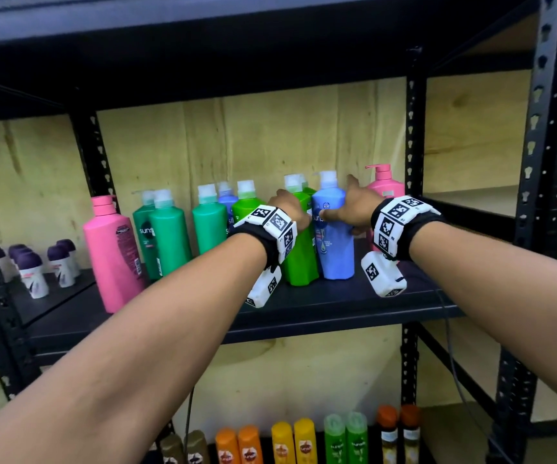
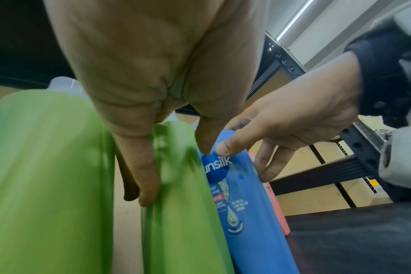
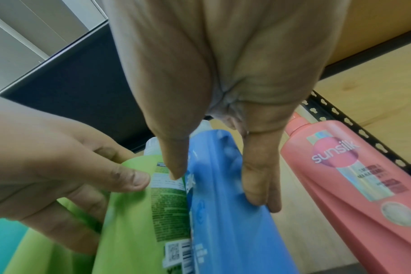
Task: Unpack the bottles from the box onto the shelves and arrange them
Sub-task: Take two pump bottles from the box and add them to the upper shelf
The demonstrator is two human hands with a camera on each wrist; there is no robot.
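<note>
On the middle shelf (image 1: 320, 304) a bright green bottle (image 1: 300, 262) and a blue Sunsilk bottle (image 1: 335, 252) stand upright, side by side and touching. My left hand (image 1: 292, 209) grips the green bottle (image 2: 183, 213) near its shoulder, fingers on its left side and thumb on its right. My right hand (image 1: 351, 209) grips the blue bottle (image 3: 223, 204), thumb on the front by the label and fingers round the right side. A second green bottle (image 2: 47, 176) stands just left of the held one. The box is not in view.
A pink pump bottle (image 1: 386, 187) stands right of the blue one, by the black shelf post (image 1: 414, 128). Teal bottles (image 1: 166, 229) and a pink bottle (image 1: 111, 249) fill the left. Small purple-capped bottles (image 1: 36, 269) stand far left. Several bottles (image 1: 290, 443) line the lower shelf.
</note>
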